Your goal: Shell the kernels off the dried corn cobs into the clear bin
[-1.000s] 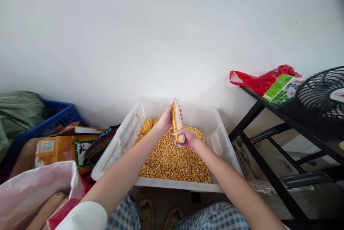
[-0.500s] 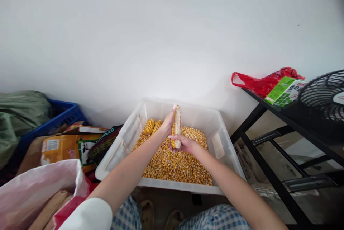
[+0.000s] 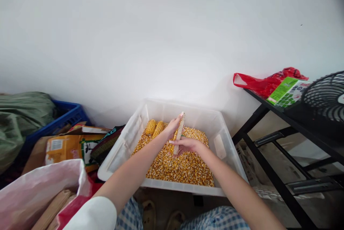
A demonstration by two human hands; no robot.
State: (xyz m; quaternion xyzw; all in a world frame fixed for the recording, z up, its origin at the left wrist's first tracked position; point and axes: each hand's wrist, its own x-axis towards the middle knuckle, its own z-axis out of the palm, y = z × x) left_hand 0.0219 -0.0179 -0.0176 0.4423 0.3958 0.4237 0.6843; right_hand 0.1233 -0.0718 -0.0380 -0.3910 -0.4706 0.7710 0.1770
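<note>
Both my hands hold one corn cob (image 3: 178, 135) above a clear plastic bin (image 3: 217, 115). Much of the cob is bare and pale, with yellow kernels left along its left side. My left hand (image 3: 172, 126) is closed around the upper left of the cob. My right hand (image 3: 186, 145) wraps the lower end, its thumb lying across the cob. Loose corn kernels (image 3: 180, 169) cover the bin's floor. Two full ears of corn (image 3: 154, 128) rest on the kernels at the back left of the bin.
A pink-and-white sack (image 3: 53, 176) with wooden-looking pieces stands at the front left. Behind it are snack packages (image 3: 63, 149) and a blue crate (image 3: 68, 113). On the right, a black rack (image 3: 255, 122) carries a red plastic bag (image 3: 258, 84), a green box (image 3: 286, 92) and a fan (image 3: 325, 97).
The cob has tilted, its top leaning further right and sitting lower. Both hands have moved with it and still grip it.
</note>
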